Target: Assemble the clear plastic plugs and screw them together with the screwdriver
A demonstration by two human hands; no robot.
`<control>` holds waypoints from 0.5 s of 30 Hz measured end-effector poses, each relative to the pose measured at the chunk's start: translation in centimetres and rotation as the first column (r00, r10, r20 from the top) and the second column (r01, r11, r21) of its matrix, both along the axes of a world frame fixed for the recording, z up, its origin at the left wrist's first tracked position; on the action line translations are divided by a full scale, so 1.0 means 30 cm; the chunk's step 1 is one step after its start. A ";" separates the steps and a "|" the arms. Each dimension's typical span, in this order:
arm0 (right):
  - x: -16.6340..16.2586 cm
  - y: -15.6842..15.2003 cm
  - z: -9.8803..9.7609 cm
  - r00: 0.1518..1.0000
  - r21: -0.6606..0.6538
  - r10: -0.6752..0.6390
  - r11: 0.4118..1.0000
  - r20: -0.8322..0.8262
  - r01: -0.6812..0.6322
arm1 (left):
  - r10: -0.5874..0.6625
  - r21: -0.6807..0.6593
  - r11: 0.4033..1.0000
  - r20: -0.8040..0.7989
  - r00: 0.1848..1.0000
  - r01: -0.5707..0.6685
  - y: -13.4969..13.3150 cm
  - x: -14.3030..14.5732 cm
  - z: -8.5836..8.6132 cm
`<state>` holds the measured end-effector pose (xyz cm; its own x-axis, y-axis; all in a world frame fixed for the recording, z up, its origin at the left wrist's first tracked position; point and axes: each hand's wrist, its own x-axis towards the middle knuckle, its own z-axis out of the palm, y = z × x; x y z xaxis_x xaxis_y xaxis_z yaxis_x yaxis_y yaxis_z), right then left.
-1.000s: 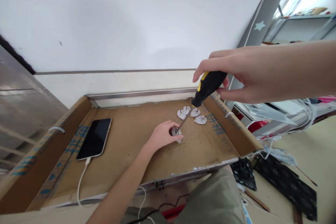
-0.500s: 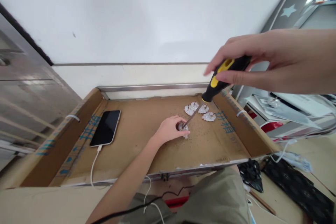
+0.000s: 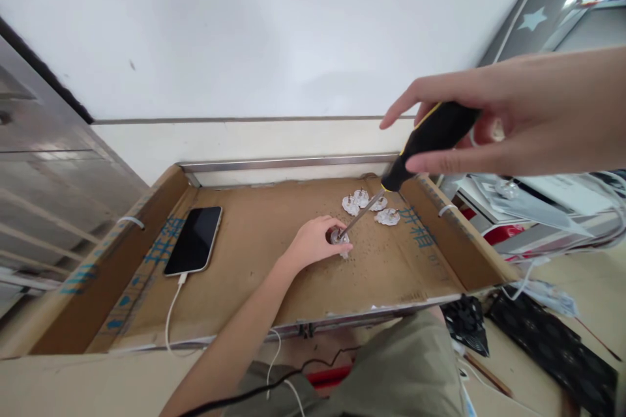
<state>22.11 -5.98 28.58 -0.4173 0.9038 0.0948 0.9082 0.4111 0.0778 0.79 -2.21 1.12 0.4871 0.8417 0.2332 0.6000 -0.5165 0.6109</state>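
My left hand (image 3: 319, 239) pinches a small, clear, scalloped piece (image 3: 345, 246) between thumb and fingers, down on the cardboard. The tip of a screwdriver (image 3: 435, 137) with a black and yellow handle meets the middle of this piece, its shaft slanting up to the right. Around the handle is my right hand (image 3: 482, 120), held loosely, the thumb along the near side and the index finger stretched out past it. Just behind the held piece lie several similar pieces (image 3: 387, 216), some with a small screw or post standing up. The exact contact at the tip is too small to make out.
A cardboard-lined tray (image 3: 254, 208) with raised sides carries everything, with dark specks scattered near the pieces. On its left lies a phone (image 3: 193, 241) with a white cable (image 3: 169, 319). A white wall (image 3: 274, 45) rises behind. At right are a cluttered shelf (image 3: 528, 208) and black bags (image 3: 464, 322).
My right hand has loosened, its index finger lifted and extended, and the screwdriver handle has turned so less yellow shows. My left hand keeps its pinch in the same place.
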 end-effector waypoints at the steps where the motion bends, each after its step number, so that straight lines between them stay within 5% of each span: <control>1: 0.003 0.000 0.004 1.000 -0.064 -0.004 0.998 -0.007 0.003 | 0.001 0.000 1.000 0.000 1.000 -0.001 0.001 0.000 -0.001; 3: 0.006 -0.002 0.011 0.999 -0.150 0.008 0.989 -0.040 -0.014 | 0.000 0.001 1.000 0.000 1.000 0.000 0.001 0.000 -0.003; 15: -0.014 -0.012 0.011 0.989 -0.037 0.133 0.991 0.066 -0.131 | -0.004 0.003 1.000 0.007 1.000 0.004 0.000 -0.001 0.006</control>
